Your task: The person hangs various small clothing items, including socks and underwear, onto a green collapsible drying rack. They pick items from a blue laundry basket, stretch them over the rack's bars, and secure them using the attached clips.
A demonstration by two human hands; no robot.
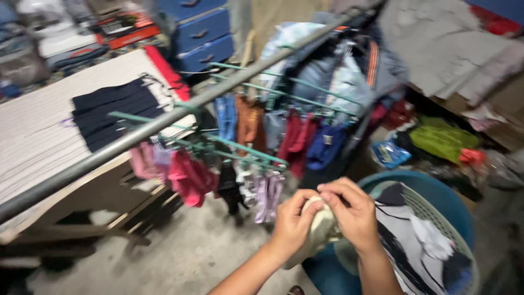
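Note:
My left hand [293, 225] and my right hand [353, 210] are closed together on a small cream-coloured cloth [321, 228], held in front of me just above a blue laundry basket [436, 191]. The basket holds black-and-white garments [415, 240]. Just beyond my hands hangs a green clip hanger [240, 147] on a grey metal rail [164, 117]. Several small pink, red, orange, blue and lilac garments are pegged to it. The picture is blurred by motion.
A bed with a striped cover [38, 136] and dark folded clothes [114, 112] lies at the left. Blue drawers [202, 33] stand at the back. More clothes hang along the rail at upper right. A green garment [442, 139] and clutter lie at the right. Grey concrete floor [191, 257] shows below.

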